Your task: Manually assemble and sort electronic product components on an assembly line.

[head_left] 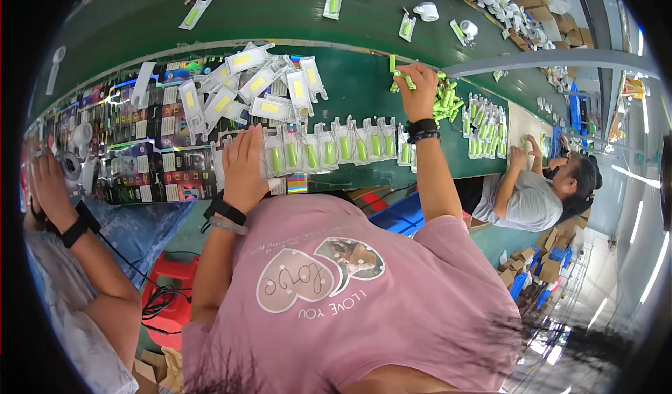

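The green desk [364, 89] fills the upper half of the frame, with a conveyor belt [280, 5] beyond it. A row of clear blister trays [336, 149] runs left to right across the middle, each holding a green cylinder standing crosswise to the row. My left hand [245, 166] lies flat and open on the row's left end, gripping nothing. My right hand [416, 89], reaching up and right of centre, is closed around a few green cylinders [400, 77]; the loose pile of green cylinders [446, 100] sits just right of it, so the right hand is nearer.
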{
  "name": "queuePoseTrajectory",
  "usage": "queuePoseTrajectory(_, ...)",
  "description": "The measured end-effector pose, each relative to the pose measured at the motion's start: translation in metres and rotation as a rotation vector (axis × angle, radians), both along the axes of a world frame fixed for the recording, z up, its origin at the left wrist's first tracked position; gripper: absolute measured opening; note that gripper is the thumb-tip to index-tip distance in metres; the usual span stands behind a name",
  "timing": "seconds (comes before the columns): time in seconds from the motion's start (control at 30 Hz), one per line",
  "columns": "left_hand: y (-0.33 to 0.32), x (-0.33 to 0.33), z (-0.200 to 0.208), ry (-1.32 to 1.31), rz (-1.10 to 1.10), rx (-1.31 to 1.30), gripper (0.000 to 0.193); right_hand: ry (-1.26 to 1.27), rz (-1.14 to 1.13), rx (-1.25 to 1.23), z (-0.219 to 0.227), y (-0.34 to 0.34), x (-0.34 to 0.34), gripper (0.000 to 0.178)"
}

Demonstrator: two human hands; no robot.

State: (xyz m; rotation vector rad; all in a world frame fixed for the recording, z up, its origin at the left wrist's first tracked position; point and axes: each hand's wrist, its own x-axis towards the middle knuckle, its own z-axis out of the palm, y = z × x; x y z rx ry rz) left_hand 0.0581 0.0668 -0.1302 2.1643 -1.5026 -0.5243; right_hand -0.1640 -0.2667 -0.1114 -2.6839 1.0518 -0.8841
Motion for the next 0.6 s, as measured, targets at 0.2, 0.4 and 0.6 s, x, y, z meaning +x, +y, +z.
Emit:
queuePoseTrajectory(0.2, 0.014, 0.013, 0.011, -0.009, 0.066, 0.000, 0.111, -0.328, 0.160, 0.683, 0.038, 0.086, 0.032, 0.026)
queuePoseTrajectory(0.4, 0.020, 0.022, 0.008, -0.019, 0.042, 0.066, 0.105, -0.238, 0.376, 1.553, 0.033, 0.174, 0.092, 0.025)
queuePoseTrajectory(0.6, 0.019, 0.022, 0.002, -0.038, -0.003, 0.118, 0.103, 0.181, 0.434, 1.097, -0.009, 0.213, 0.138, 0.020)
